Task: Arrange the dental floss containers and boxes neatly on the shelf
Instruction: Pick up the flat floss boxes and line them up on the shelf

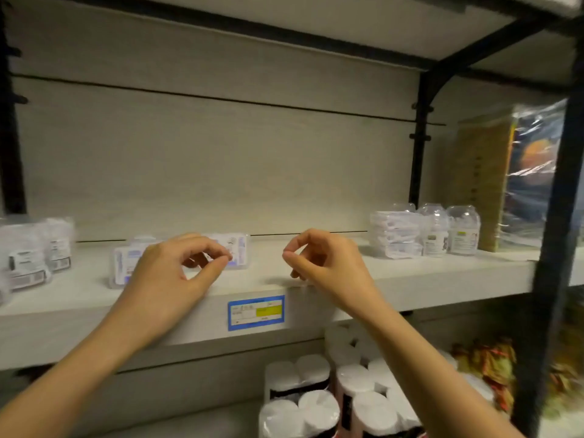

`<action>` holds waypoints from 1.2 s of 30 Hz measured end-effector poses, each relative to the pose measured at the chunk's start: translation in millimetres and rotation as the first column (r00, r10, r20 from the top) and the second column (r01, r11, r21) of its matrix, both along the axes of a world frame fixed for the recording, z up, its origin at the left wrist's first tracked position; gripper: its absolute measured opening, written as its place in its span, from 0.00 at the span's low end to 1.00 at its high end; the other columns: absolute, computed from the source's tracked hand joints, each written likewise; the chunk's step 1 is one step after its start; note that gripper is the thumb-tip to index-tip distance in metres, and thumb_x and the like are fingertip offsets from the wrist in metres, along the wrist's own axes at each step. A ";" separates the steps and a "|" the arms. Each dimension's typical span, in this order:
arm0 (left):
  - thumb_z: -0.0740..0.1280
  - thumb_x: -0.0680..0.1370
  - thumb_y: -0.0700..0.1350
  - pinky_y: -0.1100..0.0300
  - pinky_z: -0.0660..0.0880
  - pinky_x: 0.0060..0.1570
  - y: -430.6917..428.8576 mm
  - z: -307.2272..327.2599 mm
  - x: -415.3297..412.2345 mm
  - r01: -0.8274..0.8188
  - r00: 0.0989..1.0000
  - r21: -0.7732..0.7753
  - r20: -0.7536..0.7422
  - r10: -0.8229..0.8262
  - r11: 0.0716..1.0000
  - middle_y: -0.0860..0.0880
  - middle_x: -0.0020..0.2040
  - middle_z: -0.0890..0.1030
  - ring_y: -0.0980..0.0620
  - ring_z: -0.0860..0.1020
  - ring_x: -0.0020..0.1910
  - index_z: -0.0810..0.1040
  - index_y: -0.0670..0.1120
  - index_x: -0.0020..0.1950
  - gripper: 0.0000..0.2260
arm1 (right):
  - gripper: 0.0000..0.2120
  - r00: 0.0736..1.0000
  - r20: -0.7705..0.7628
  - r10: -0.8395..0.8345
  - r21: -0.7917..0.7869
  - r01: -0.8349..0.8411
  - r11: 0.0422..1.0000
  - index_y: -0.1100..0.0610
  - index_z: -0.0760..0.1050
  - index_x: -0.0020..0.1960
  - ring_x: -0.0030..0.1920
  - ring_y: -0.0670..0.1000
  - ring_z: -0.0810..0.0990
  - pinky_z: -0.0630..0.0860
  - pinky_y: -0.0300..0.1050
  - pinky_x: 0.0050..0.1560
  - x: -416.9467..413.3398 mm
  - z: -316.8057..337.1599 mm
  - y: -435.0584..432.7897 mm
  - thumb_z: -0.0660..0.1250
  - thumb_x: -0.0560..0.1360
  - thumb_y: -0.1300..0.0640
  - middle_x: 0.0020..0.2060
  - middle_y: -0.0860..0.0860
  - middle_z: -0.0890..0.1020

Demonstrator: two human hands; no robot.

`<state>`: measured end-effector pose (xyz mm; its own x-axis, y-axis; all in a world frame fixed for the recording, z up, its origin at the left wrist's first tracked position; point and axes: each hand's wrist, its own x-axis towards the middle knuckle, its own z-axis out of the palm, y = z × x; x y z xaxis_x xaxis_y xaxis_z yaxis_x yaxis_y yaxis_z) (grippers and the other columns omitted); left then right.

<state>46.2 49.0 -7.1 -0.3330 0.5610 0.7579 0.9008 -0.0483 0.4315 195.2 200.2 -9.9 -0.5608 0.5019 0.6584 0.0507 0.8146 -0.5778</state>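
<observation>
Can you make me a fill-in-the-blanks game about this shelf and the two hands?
1. The price label on the shelf has a blue border and a ____ patch.
2. The white paper rolls sit ____ that shelf.
3. The left hand partly hides the clear floss boxes, and the right hand holds ____.

Missing words: yellow; below; nothing.

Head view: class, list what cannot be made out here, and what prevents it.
All in the head view:
- Floss boxes: print blurred; left hand covers much.
- Left-edge packs: blurred, cut off by the frame.
- Price label: text too small.
- Right hand: whether it pinches anything is unclear.
</observation>
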 end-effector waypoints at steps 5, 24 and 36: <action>0.67 0.74 0.46 0.67 0.74 0.42 52.0 0.0 48.8 0.115 0.967 -0.100 0.237 -0.089 0.988 0.58 0.41 0.83 0.57 0.80 0.42 0.83 0.54 0.40 0.06 | 0.05 1.000 -0.017 0.011 -0.106 -0.012 0.994 0.56 0.79 0.44 0.31 0.42 0.79 0.76 0.38 0.39 65.3 -0.4 57.5 0.67 0.74 0.55 0.32 0.50 0.84; 0.59 0.80 0.50 0.54 0.77 0.43 269.4 35.7 123.4 0.242 0.554 -0.199 0.832 0.033 0.950 0.43 0.46 0.73 0.48 0.74 0.34 0.70 0.38 0.54 0.14 | 0.22 0.822 0.373 -0.431 0.272 0.347 0.898 0.64 0.76 0.55 0.51 0.63 0.80 0.75 0.56 0.57 109.9 63.3 224.6 0.54 0.78 0.47 0.55 0.62 0.80; 0.59 0.75 0.43 0.54 0.77 0.47 275.4 37.8 121.2 0.367 0.512 -0.256 0.858 0.036 0.894 0.43 0.45 0.72 0.47 0.74 0.36 0.71 0.43 0.45 0.05 | 0.20 0.814 0.448 -0.371 0.212 0.306 0.928 0.62 0.74 0.43 0.36 0.53 0.77 0.66 0.41 0.44 105.1 62.2 218.5 0.53 0.79 0.47 0.21 0.49 0.75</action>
<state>167.4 324.4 30.7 -0.5536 0.8277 -0.0921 0.1083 0.1812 0.9775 300.3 418.7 52.3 -0.6281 0.6505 0.4271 0.5763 0.7576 -0.3065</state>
